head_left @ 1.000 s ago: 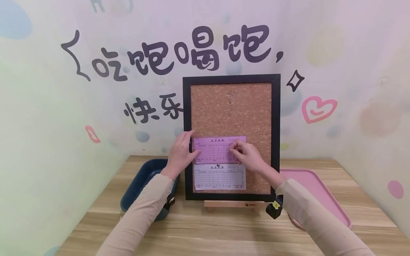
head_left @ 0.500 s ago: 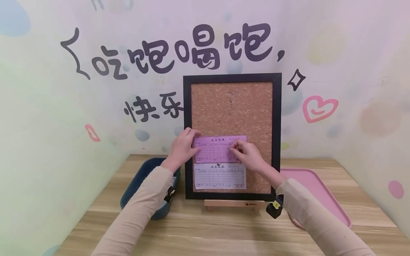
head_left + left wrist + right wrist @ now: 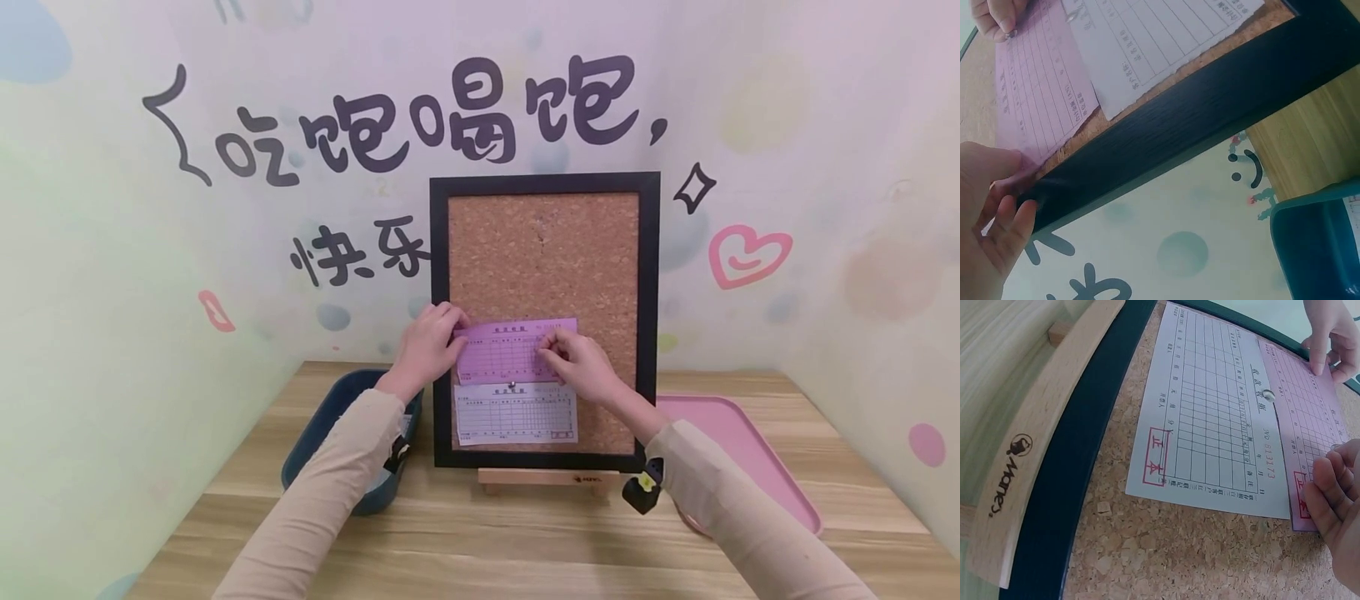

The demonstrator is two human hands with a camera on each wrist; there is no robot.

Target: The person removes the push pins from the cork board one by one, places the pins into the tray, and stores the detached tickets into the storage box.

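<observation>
On the framed corkboard (image 3: 543, 258), a pink receipt slip (image 3: 495, 358) lies above a white receipt slip (image 3: 517, 417). My left hand (image 3: 426, 350) pinches the pink slip's upper left corner between thumb and fingers, beside the black frame. Near that slip's right part, my right hand (image 3: 579, 360) pinches a small clear pushpin (image 3: 1012, 34) against the paper. A second pushpin (image 3: 1268, 395) sits at the white slip's top edge, where the pink slip meets it. The right fingertips partly hide the red stamp (image 3: 1302, 495) on the pink slip.
A wooden easel (image 3: 547, 477) supports the corkboard on the wood-grain table (image 3: 525, 550). At the left stands a dark blue bin (image 3: 337, 400) with printed paper (image 3: 1354, 212) inside. A pink tray (image 3: 738, 458) lies at the right, and a decorated wall (image 3: 360, 317) rises behind.
My left hand has shifted slightly right, its fingers now over the frame at the pink slip's corner. That corner now bends a little. My right hand stays in place.
</observation>
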